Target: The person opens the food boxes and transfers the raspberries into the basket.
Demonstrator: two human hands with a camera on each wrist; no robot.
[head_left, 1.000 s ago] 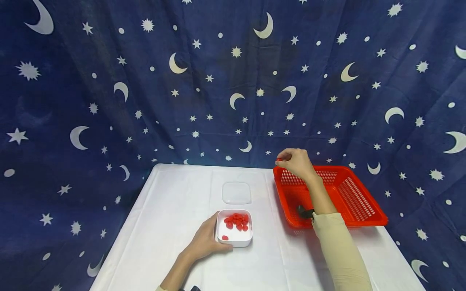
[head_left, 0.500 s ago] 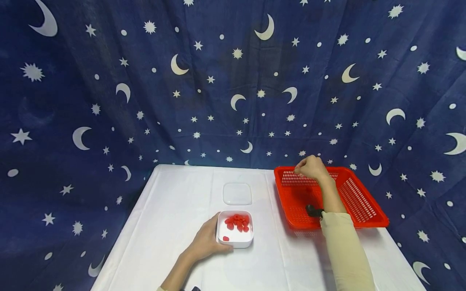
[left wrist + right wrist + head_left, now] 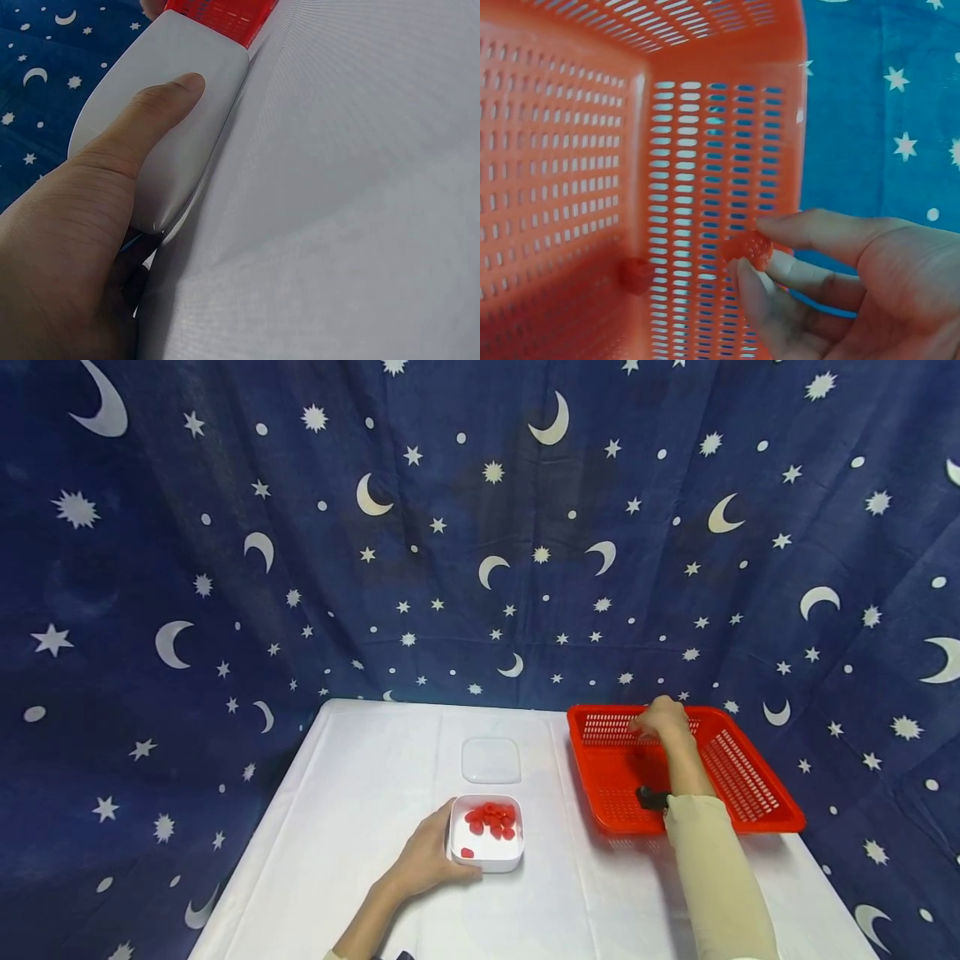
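Note:
My left hand (image 3: 432, 850) grips a small white square container (image 3: 487, 865) from its left and near side; in the left wrist view the thumb lies along the container's wall (image 3: 187, 127). Several raspberries (image 3: 492, 816) lie inside, mostly in a cluster toward the back, with one apart at the front. Over the far part of the red plastic basket (image 3: 615, 818), my right hand (image 3: 662, 720) reaches in. Its thumb and fingers pinch a raspberry (image 3: 756, 249), seen in the right wrist view. Low in the basket, another red raspberry-like piece (image 3: 636, 276) shows against the slotted wall.
A translucent square lid (image 3: 491, 760) lies flat on the white-covered table (image 3: 375, 777), just behind the container. The basket stands at the right edge of the table. A dark blue curtain (image 3: 450, 568) with moons and stars hangs behind.
My right hand has moved rightward and down, from above the basket's far left corner to inside its far side, still holding the raspberry. The left hand and container stay in place.

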